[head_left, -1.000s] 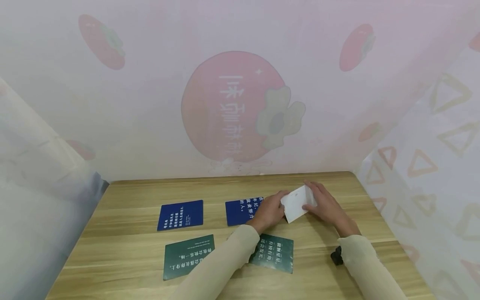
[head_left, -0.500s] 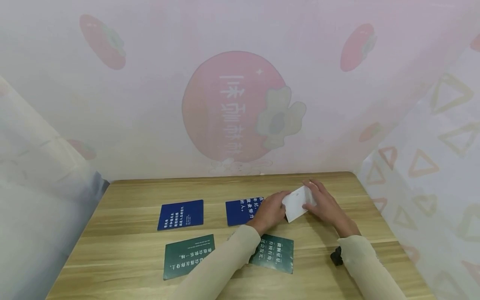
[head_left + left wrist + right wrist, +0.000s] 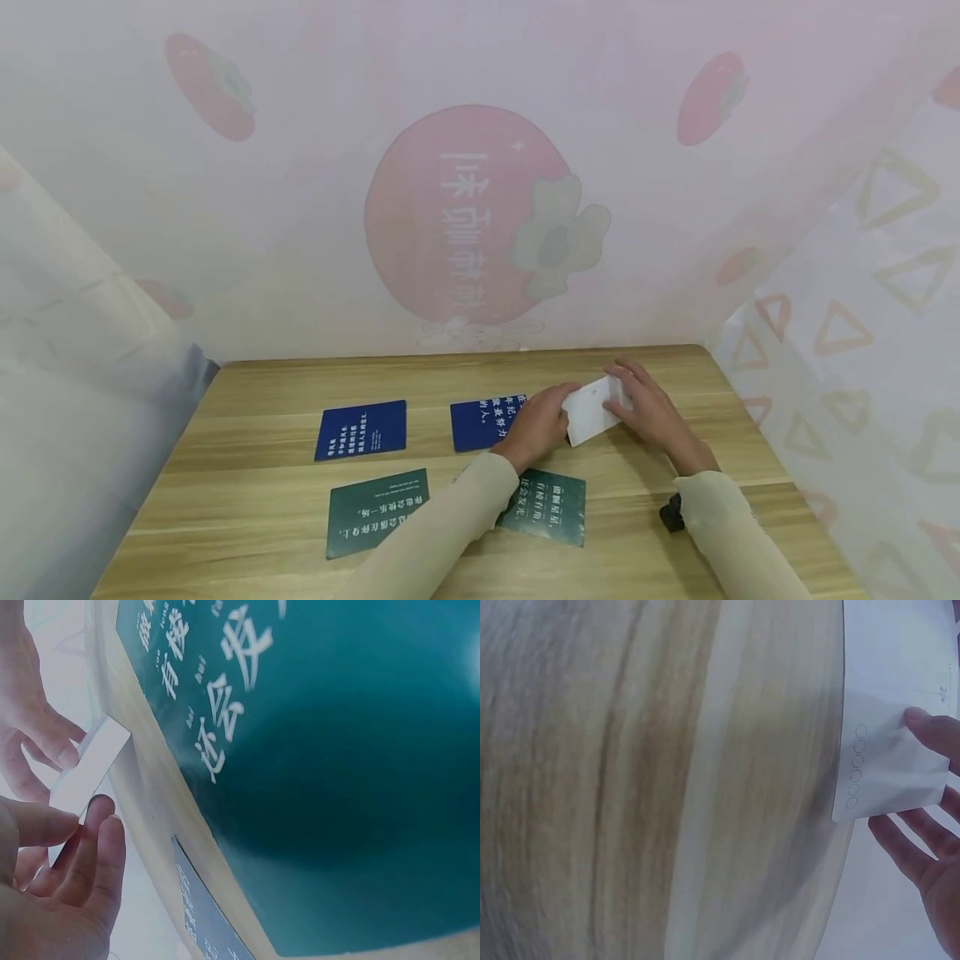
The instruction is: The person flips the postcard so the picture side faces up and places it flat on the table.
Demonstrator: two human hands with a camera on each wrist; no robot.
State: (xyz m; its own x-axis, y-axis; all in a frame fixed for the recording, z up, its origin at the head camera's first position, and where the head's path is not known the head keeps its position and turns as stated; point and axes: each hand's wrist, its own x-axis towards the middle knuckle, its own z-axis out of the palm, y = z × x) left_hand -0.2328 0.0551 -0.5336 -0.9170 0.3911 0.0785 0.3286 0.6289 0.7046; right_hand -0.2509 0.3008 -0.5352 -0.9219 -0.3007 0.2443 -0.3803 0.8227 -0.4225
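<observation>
A white postcard (image 3: 591, 414), its pale side facing up, is held tilted between both hands above the right part of the table. At its left edge my left hand (image 3: 536, 423) pinches it between thumb and fingers. My right hand (image 3: 651, 412) grips the other end, thumb on the face and fingers behind. In the right wrist view, a row of small printed circles runs along the edge of the postcard (image 3: 896, 761). Beneath the left hand and forearm lie a blue card (image 3: 471, 428) and a green card (image 3: 551, 508), both partly covered.
Another blue card (image 3: 363, 429) and another green card (image 3: 367, 527) lie on the wooden table (image 3: 247, 467) to the left. A small black object (image 3: 672, 512) is beside the right sleeve. A patterned curtain (image 3: 300, 208) stands behind the table.
Both hands keep their hold on the postcard and stay in nearly the same place. The postcard has tipped slightly. The cards on the table have not moved.
</observation>
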